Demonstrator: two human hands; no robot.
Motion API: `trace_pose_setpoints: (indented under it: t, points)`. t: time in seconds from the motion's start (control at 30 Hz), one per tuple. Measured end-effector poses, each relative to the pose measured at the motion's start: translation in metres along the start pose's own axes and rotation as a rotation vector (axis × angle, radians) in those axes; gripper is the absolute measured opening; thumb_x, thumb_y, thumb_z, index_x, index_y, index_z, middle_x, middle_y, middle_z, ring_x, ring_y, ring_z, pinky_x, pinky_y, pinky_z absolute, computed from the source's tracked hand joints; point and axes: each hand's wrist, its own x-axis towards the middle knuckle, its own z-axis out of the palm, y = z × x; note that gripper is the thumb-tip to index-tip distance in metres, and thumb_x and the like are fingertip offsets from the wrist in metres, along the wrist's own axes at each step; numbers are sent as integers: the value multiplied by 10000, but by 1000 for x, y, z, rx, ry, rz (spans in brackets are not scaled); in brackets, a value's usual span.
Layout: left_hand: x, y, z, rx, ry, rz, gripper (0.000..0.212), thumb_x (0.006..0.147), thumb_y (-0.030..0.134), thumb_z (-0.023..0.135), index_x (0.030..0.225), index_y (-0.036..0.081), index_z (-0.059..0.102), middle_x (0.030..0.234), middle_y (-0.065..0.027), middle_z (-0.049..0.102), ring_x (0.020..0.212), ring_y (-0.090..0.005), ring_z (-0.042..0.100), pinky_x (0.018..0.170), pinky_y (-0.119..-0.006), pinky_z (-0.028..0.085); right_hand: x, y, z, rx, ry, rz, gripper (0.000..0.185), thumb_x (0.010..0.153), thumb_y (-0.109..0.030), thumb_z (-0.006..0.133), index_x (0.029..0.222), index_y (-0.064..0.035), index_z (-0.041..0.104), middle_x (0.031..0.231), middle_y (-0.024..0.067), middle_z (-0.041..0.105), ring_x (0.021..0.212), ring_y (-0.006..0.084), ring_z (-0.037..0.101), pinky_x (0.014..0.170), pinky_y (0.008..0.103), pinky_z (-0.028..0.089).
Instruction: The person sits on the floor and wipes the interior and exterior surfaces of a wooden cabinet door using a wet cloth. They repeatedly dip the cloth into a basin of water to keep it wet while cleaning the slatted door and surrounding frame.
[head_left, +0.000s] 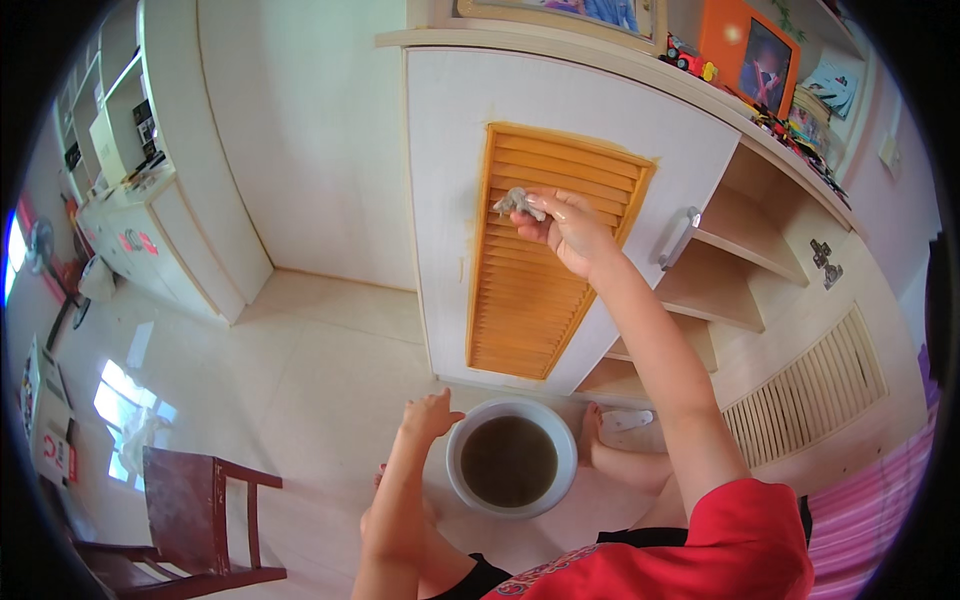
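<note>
A crumpled grey wet cloth (517, 202) is pinched in my right hand (570, 229), in front of the upper slats of an orange-brown louvered panel (536, 300). That panel is set in a white cabinet door (442, 225), with brownish smears around its frame. I cannot tell whether the cloth touches the slats. Lower down, my left hand (431, 415) holds nothing, its fingers apart, just left of a white basin's rim (456, 457). Murky brown water (510, 461) fills much of the basin, which stands on the floor between my feet.
To the right, an open cabinet door (817, 375) with pale louvers swings out beside bare shelves (720, 285). Framed pictures and small toys (690, 60) line the cabinet top. A dark red wooden chair (184, 510) stands at lower left. A white slipper (626, 420) lies near my right foot.
</note>
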Motion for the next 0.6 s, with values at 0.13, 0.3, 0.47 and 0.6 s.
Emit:
trace_pose_setpoints:
  t: [0.13, 0.3, 0.47, 0.6]
  points:
    - [0, -2, -2, -3, -20, -21, 486, 724, 436, 539, 1026, 68, 439, 953, -147, 562, 912, -295, 530, 794, -461, 361, 25, -5, 11, -387, 163, -505, 170, 782, -49, 502, 946, -5, 498, 869, 85, 560, 727, 154, 553, 617, 265, 470]
    - [-2, -2, -3, -5, -14, -20, 483, 727, 433, 538, 1022, 64, 438, 948, -149, 563, 908, -297, 530, 799, -472, 356, 60, -4, 15, -1553, 231, -1374, 147, 691, -11, 577, 831, -54, 570, 813, 57, 519, 753, 188, 509, 644, 282, 418]
    - [0, -4, -2, -11, -15, -21, 502, 727, 438, 534, 1040, 60, 431, 944, -154, 563, 906, -301, 528, 807, -482, 349, 60, 15, 14, -1727, 438, -1452, 156, 599, 4, 563, 752, -23, 572, 693, 72, 461, 686, 192, 444, 581, 282, 381]
    - [-1, -6, 0, -11, 4, -16, 521, 728, 448, 527, 1058, 60, 422, 936, -155, 564, 904, -299, 530, 809, -486, 346, 66, 25, 12, -1956, 548, -1533, 117, 588, 23, 549, 703, 16, 563, 685, 87, 471, 668, 196, 423, 545, 285, 370]
